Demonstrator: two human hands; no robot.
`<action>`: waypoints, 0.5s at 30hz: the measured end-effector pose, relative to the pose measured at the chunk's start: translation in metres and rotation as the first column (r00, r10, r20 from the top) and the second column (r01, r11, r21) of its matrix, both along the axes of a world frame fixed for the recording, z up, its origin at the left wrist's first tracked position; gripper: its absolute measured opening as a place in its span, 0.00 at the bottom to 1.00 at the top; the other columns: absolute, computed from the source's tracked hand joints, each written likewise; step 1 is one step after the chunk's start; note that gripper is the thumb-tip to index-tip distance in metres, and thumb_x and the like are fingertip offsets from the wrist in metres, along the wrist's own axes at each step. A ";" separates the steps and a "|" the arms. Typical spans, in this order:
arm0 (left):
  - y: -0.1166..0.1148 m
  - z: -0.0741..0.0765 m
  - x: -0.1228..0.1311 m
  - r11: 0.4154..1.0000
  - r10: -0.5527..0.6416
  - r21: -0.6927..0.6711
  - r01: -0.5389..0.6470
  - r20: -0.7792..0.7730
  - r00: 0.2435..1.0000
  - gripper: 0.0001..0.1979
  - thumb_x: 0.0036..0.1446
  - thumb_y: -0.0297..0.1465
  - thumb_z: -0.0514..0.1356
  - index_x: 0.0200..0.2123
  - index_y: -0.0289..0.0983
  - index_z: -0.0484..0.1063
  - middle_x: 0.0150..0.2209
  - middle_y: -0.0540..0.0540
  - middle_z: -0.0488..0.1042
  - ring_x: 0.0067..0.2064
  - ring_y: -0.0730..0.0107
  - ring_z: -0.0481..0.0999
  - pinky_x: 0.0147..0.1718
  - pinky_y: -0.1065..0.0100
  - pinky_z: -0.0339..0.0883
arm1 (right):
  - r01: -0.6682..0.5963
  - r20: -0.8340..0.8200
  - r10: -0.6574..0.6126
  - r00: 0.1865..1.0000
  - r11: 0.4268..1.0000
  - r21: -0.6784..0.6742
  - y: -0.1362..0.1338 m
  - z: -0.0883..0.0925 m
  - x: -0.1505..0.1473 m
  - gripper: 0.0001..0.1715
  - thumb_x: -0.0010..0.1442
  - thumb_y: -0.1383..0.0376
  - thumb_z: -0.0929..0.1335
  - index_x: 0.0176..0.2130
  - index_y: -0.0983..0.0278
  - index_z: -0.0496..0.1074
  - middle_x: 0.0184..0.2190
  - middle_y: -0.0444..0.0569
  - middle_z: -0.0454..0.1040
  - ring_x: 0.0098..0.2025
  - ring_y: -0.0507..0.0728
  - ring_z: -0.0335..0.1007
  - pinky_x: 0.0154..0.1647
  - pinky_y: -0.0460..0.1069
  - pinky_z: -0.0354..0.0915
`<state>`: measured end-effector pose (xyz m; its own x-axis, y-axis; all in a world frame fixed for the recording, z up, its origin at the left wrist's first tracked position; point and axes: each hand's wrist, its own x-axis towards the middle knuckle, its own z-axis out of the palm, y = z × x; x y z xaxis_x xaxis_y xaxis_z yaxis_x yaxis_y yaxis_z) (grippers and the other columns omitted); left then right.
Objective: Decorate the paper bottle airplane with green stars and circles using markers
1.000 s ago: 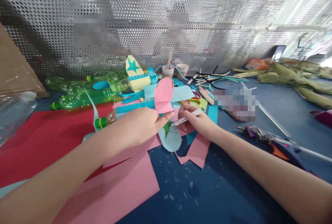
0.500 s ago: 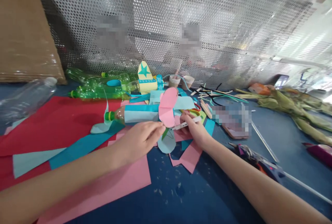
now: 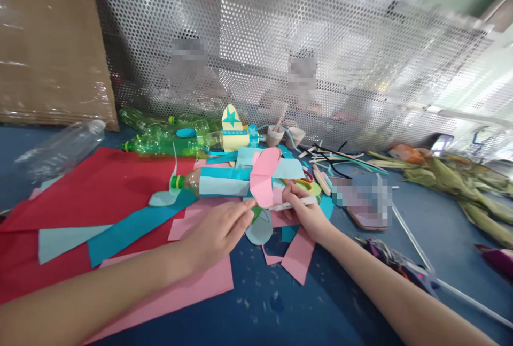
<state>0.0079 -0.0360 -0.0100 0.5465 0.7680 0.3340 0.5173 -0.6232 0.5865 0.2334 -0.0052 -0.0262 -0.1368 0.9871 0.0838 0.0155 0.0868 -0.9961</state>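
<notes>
A plastic bottle with a green cap lies on its side, wrapped in blue and light blue paper. At its right end stands a pink paper cut-out with rounded lobes. My left hand is closed, its fingertips pinching the lower edge of the pink piece. In my right hand is a slim white pen, its tip pointing left toward that same edge. Just below lies a rounded light blue paper piece with a green patch. Part of the bottle's right end is hidden behind the pink paper.
Red sheets and a pink sheet spread out at left. Green bottles and a yellow paper-wrapped bottle lie behind. To the right are a phone, a glue gun and dry husks. A perforated metal panel stands behind.
The whole view has shifted slightly, so things appear a little lower and further right. Both hands keep their places at the pink paper, the pen now lying a bit flatter.
</notes>
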 end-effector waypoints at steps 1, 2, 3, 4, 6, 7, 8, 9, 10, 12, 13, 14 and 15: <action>0.000 -0.001 0.000 0.999 -0.021 0.042 0.021 -0.013 1.000 0.21 0.71 0.36 0.42 0.49 0.34 0.72 0.40 0.40 0.80 0.43 0.58 0.78 0.42 0.58 0.72 | 0.004 0.009 -0.004 1.000 1.000 0.005 0.000 -0.001 -0.001 0.17 0.55 0.54 0.68 0.24 0.59 0.60 0.11 0.36 0.61 0.16 0.51 0.57 0.20 0.46 0.55; -0.001 -0.003 0.000 0.994 -0.054 0.096 0.057 -0.028 0.998 0.20 0.71 0.36 0.44 0.50 0.34 0.72 0.40 0.39 0.80 0.42 0.58 0.78 0.41 0.58 0.73 | 0.008 0.018 -0.008 1.000 1.000 0.007 0.000 -0.001 -0.002 0.17 0.55 0.54 0.68 0.24 0.58 0.59 0.11 0.36 0.61 0.16 0.51 0.57 0.20 0.46 0.55; -0.003 -0.004 0.001 0.983 -0.098 0.151 0.105 -0.049 0.994 0.19 0.70 0.35 0.46 0.49 0.33 0.73 0.40 0.39 0.80 0.42 0.57 0.78 0.41 0.58 0.73 | 0.012 0.027 -0.012 1.000 1.000 0.007 0.000 -0.002 -0.002 0.18 0.55 0.54 0.68 0.24 0.58 0.59 0.11 0.35 0.60 0.15 0.50 0.55 0.20 0.46 0.54; -0.005 -0.005 0.002 0.967 -0.146 0.199 0.158 -0.072 0.987 0.17 0.69 0.33 0.48 0.48 0.33 0.74 0.39 0.39 0.80 0.42 0.57 0.77 0.42 0.58 0.73 | 0.015 0.036 -0.015 0.999 1.000 0.005 0.000 -0.003 -0.002 0.18 0.55 0.53 0.68 0.24 0.58 0.58 0.11 0.34 0.58 0.15 0.49 0.52 0.19 0.46 0.53; -0.009 -0.006 0.004 0.935 -0.221 0.256 0.245 -0.120 0.968 0.15 0.67 0.31 0.51 0.46 0.33 0.76 0.40 0.37 0.79 0.44 0.57 0.77 0.46 0.57 0.73 | 0.022 0.054 -0.022 0.998 1.000 0.001 0.000 -0.004 -0.001 0.19 0.55 0.53 0.68 0.24 0.58 0.56 0.10 0.33 0.55 0.14 0.48 0.48 0.19 0.45 0.52; -0.012 -0.006 0.005 0.928 -0.233 0.261 0.265 -0.148 0.961 0.15 0.66 0.30 0.52 0.48 0.32 0.75 0.43 0.36 0.79 0.46 0.56 0.77 0.47 0.58 0.73 | 0.025 0.062 -0.025 0.998 1.000 0.000 0.000 -0.005 -0.001 0.20 0.55 0.53 0.68 0.24 0.58 0.56 0.10 0.32 0.55 0.14 0.48 0.47 0.19 0.45 0.52; -0.014 -0.005 0.007 0.928 -0.228 0.255 0.271 -0.185 0.956 0.16 0.66 0.31 0.53 0.51 0.30 0.74 0.47 0.34 0.78 0.47 0.55 0.77 0.47 0.58 0.73 | 0.028 0.071 -0.028 0.997 1.000 0.001 0.001 -0.005 -0.001 0.20 0.55 0.53 0.68 0.24 0.58 0.56 0.10 0.32 0.55 0.14 0.48 0.47 0.19 0.45 0.52; -0.016 -0.003 0.008 0.930 -0.219 0.246 0.274 -0.229 0.949 0.18 0.66 0.32 0.53 0.53 0.29 0.73 0.49 0.33 0.78 0.49 0.53 0.76 0.47 0.57 0.74 | 0.029 0.081 -0.029 0.996 1.000 0.003 0.001 -0.006 0.000 0.20 0.55 0.54 0.68 0.24 0.58 0.56 0.10 0.33 0.56 0.14 0.48 0.48 0.19 0.45 0.53; -0.018 -0.002 0.009 0.930 -0.210 0.239 0.278 -0.273 0.939 0.20 0.67 0.33 0.53 0.54 0.28 0.72 0.50 0.33 0.77 0.49 0.53 0.77 0.48 0.57 0.74 | 0.030 0.089 -0.030 0.996 1.000 0.005 0.001 -0.006 0.000 0.20 0.55 0.54 0.68 0.24 0.58 0.56 0.10 0.33 0.57 0.14 0.48 0.49 0.19 0.45 0.53; -0.020 0.001 0.010 0.928 -0.193 0.237 0.288 -0.354 0.915 0.21 0.68 0.36 0.51 0.54 0.28 0.72 0.51 0.34 0.78 0.49 0.52 0.77 0.48 0.57 0.74 | 0.030 0.104 -0.031 0.994 1.000 0.010 0.001 -0.006 0.000 0.19 0.56 0.54 0.68 0.24 0.58 0.57 0.10 0.34 0.59 0.14 0.49 0.51 0.20 0.45 0.52; -0.022 0.002 0.011 0.925 -0.183 0.245 0.292 -0.385 0.905 0.22 0.68 0.37 0.50 0.55 0.28 0.73 0.52 0.34 0.78 0.50 0.52 0.77 0.49 0.57 0.73 | 0.031 0.110 -0.032 0.993 0.999 0.014 0.001 -0.005 0.000 0.19 0.56 0.55 0.68 0.24 0.58 0.57 0.10 0.34 0.59 0.14 0.49 0.51 0.19 0.45 0.52; -0.023 0.002 0.012 0.922 -0.168 0.257 0.290 -0.409 0.897 0.23 0.69 0.38 0.49 0.55 0.28 0.72 0.53 0.34 0.77 0.51 0.51 0.76 0.49 0.56 0.73 | 0.033 0.115 -0.035 0.993 0.999 0.017 0.001 -0.005 0.000 0.18 0.56 0.55 0.68 0.24 0.58 0.57 0.10 0.35 0.60 0.14 0.49 0.52 0.19 0.45 0.51; -0.024 0.002 0.013 0.918 -0.151 0.274 0.287 -0.429 0.891 0.25 0.69 0.39 0.48 0.56 0.27 0.72 0.54 0.34 0.77 0.52 0.51 0.76 0.50 0.56 0.73 | 0.035 0.121 -0.037 0.992 0.999 0.020 0.001 -0.005 0.000 0.18 0.56 0.55 0.68 0.24 0.58 0.58 0.10 0.35 0.61 0.15 0.49 0.52 0.19 0.46 0.51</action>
